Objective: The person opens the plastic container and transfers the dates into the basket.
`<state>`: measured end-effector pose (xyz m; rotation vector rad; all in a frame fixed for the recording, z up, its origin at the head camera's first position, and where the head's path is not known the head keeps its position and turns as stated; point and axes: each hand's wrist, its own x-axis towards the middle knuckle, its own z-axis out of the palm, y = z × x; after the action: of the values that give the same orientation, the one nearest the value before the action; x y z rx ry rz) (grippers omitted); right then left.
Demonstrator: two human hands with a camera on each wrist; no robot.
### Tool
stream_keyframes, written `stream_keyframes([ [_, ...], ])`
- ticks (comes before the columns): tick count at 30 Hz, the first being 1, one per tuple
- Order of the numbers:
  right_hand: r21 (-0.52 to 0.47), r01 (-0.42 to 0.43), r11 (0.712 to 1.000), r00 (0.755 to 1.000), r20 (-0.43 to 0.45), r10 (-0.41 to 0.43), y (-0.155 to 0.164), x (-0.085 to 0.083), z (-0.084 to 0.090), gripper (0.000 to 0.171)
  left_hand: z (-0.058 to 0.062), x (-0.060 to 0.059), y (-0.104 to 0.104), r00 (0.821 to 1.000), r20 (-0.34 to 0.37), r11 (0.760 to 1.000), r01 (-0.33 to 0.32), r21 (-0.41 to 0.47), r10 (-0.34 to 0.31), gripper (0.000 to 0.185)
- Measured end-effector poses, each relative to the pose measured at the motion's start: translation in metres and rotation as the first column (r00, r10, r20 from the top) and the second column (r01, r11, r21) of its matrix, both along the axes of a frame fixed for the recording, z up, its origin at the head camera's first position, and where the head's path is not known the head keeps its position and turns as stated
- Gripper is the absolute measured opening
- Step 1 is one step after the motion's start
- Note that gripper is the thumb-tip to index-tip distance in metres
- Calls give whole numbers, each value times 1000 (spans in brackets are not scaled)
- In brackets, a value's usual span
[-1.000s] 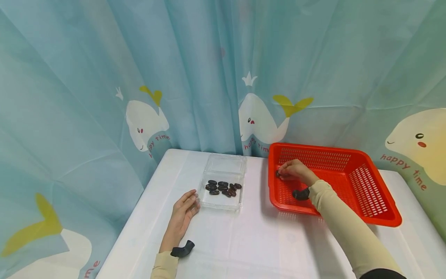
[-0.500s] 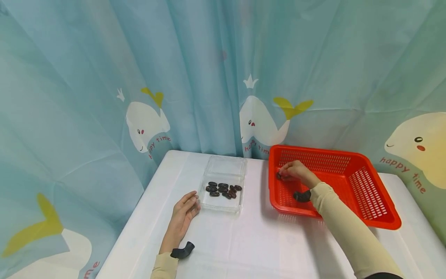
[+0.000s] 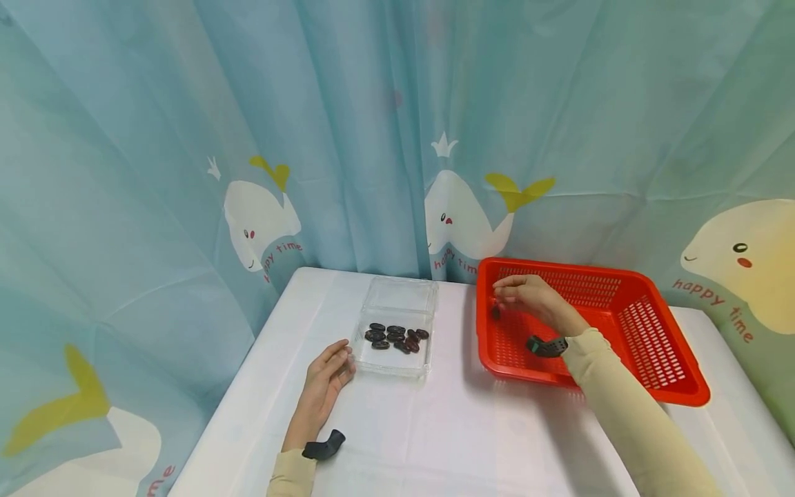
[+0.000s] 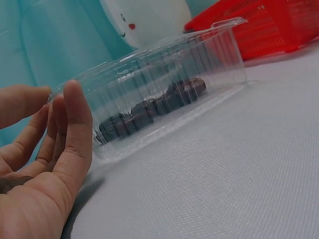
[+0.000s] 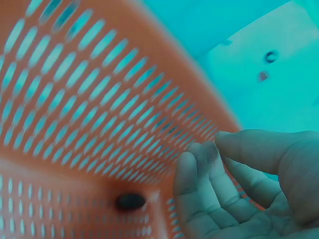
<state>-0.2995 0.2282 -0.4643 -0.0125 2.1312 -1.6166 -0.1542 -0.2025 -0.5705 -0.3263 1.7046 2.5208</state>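
Hands were well apart on the white table [image 3: 447,428]. The left hand [image 3: 323,386] lay flat on the cloth with relaxed, nearly straight fingers, holding nothing; its fingertips [image 4: 75,107] were just beside the near corner of the clear plastic box [image 3: 397,324], and it was hard to tell if they touched the wall. Inside the box lay a small group of dark dates [image 3: 397,336]. The right hand [image 3: 528,297] hovered inside the red basket [image 3: 658,359], near its left wall, fingers loosely bent and empty. 1 dark date [image 5: 130,201] lay on the basket floor, just below the fingertips [image 5: 187,169] and apart from them.
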Motion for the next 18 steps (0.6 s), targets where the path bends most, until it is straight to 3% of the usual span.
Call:
stream_keyframes([
  [9,-69,-12,998,999,-54,9,-18,8,25,48,-4,-3,-1,1000,7,1000,-9,6,9,42],
  [18,-73,-122,990,991,-70,117,-54,19,27,37,-3,0,-2,1000,-10,1000,11,-10,-11,45],
])
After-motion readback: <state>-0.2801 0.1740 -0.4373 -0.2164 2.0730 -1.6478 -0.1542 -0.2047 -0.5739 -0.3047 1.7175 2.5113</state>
